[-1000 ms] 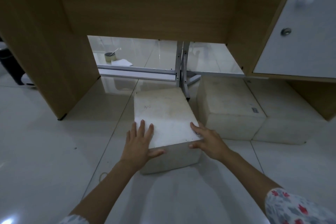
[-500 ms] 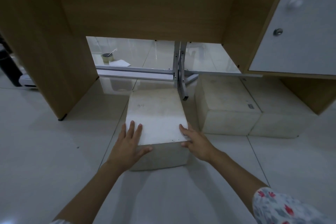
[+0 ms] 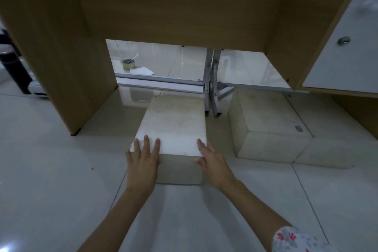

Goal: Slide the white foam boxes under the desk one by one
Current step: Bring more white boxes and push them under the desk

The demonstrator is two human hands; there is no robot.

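Now | left hand (image 3: pixel 143 161) flat, spread on foam box (image 3: pixel 173 127) | right hand (image 3: pixel 212 161) apparently likewise, grip open

Matt, scuffed white foam on the box (image 3: pixel 173 127); wood-grain laminate on the counter (image 3: pixel 163 2); glossy tiled floor (image 3: pixel 51 180); brushed metal legs (image 3: pixel 212 92)

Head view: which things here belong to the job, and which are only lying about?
Job:
- white foam box being pushed
- left hand, right hand
- second white foam box
- wooden desk

Lying about:
- tape roll
- white paper sheet
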